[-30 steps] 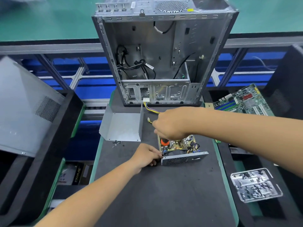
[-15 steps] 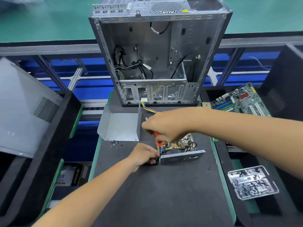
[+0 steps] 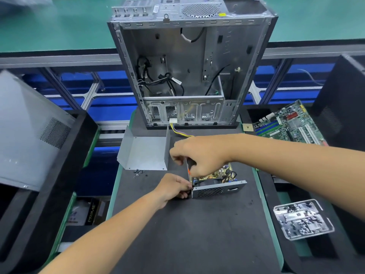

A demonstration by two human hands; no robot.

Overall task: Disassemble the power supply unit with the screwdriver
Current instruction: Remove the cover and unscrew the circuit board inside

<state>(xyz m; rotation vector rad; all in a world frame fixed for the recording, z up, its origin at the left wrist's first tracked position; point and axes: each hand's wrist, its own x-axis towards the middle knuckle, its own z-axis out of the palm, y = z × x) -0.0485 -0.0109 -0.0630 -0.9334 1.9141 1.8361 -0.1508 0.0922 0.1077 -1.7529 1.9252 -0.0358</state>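
I count one opened power supply unit lying on the dark mat in front of one gutted computer case, and one bent grey cover just left of the unit with a small cluster of loose screws at its near edge; I cannot count them exactly. One motherboard lies off to the right, and one clear tray of small parts sits nearer me. Two hands are at work: my left hand pinches the unit's near left corner with curled fingers, and my right hand is curled around the screwdriver above the board. Compared with a second ago, the right hand has lifted and drifted left, so the orange handle that showed beneath it is now only a thin sliver, while the left hand has kept its grip on the corner. The screwdriver's tip and most of its handle are hidden under my palm, much of the circuit board is covered too, and the right fingertips are blurred. Yellow wires run from a white connector toward the unit and vanish behind my wrist.
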